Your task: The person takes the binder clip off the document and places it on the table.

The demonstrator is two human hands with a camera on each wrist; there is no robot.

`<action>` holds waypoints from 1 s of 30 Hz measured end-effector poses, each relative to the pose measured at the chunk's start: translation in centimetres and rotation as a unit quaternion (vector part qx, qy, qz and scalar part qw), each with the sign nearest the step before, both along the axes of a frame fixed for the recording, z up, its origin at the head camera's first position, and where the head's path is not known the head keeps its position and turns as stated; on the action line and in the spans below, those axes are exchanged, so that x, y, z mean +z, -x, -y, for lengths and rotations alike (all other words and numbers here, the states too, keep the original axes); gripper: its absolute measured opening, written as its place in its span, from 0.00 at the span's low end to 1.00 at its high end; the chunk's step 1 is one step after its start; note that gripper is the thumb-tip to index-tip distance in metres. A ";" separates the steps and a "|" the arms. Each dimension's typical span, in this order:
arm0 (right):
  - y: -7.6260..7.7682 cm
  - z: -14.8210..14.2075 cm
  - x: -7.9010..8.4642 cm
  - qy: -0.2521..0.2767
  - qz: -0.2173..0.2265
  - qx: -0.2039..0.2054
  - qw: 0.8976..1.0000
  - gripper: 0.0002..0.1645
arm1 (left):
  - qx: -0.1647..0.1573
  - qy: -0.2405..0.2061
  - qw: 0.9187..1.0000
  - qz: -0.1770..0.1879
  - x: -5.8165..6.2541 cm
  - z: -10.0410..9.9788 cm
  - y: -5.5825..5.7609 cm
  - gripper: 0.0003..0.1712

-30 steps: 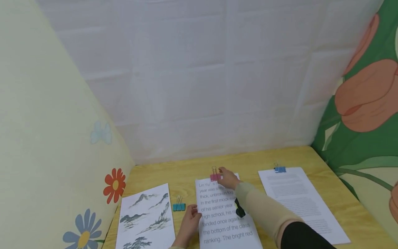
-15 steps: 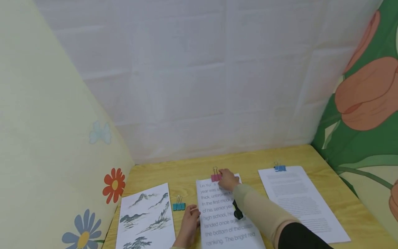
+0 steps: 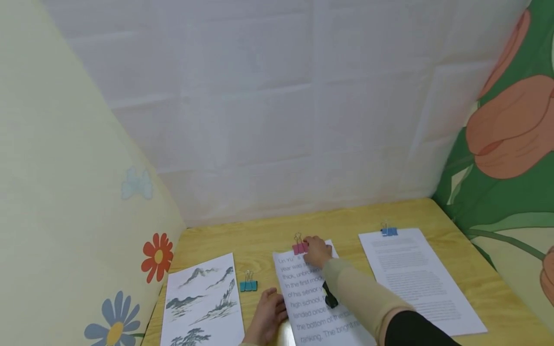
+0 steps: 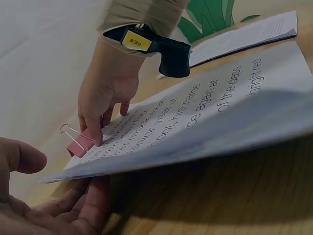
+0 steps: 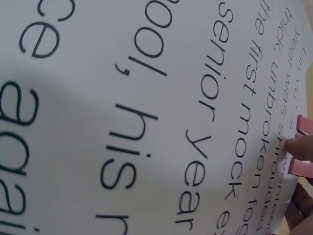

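A stack of white printed sheets [image 3: 322, 312] in large type lies at the middle of the table, a pink binder clip [image 3: 300, 248] on its top edge. My right hand [image 3: 318, 251] pinches that top edge just right of the clip, thumb on the print and fingers partly hidden behind. Along the stack's left edge is my left hand [image 3: 269, 315]. In the left wrist view its fingers [image 4: 95, 200] lie beneath the raised edge, while its thumb [image 4: 29, 159] stays above, apart from the paper. The stack's near left side is off the table.
Left of the stack, a teal binder clip [image 3: 248, 285] stands beside a sheet with ink landscape drawings [image 3: 203, 302]. On the right lies a stack of small-print sheets [image 3: 420, 283] under a blue binder clip [image 3: 389, 231]. A pale curtain [image 3: 277, 105] hangs behind the table.
The left edge of the large-print stack has risen and its near end has swung to the right. My left hand has moved slightly right with it; my right hand stays at the top edge.
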State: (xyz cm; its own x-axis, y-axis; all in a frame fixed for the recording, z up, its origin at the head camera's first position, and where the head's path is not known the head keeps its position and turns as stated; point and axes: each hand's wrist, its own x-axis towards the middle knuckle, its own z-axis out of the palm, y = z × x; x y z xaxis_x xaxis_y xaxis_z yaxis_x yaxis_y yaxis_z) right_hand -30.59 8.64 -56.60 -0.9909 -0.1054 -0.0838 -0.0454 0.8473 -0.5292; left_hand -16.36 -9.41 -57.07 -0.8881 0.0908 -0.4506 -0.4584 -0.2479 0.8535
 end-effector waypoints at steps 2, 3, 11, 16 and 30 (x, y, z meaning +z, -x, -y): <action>-0.1 0.0 -0.2 0.002 -0.007 0.000 1.000 0.30 | -0.014 -0.002 1.000 -0.014 0.0 -0.4 -0.3 0.27; -0.1 0.0 -0.2 0.002 -0.012 0.001 1.000 0.30 | -0.022 0.001 1.000 -0.014 0.0 -0.7 -0.4 0.25; -0.3 0.1 -0.3 -0.001 -0.027 0.003 1.000 0.29 | -0.077 -0.020 0.997 -0.007 -0.1 -2.1 -0.8 0.22; -0.3 0.2 -0.6 0.002 -0.020 0.000 1.000 0.30 | -0.069 0.044 0.997 -0.002 -0.4 -2.7 -0.9 0.22; 0.1 0.0 -0.6 0.092 -0.048 0.023 0.994 0.26 | -0.064 0.127 0.989 -0.026 -0.9 -2.8 -0.7 0.26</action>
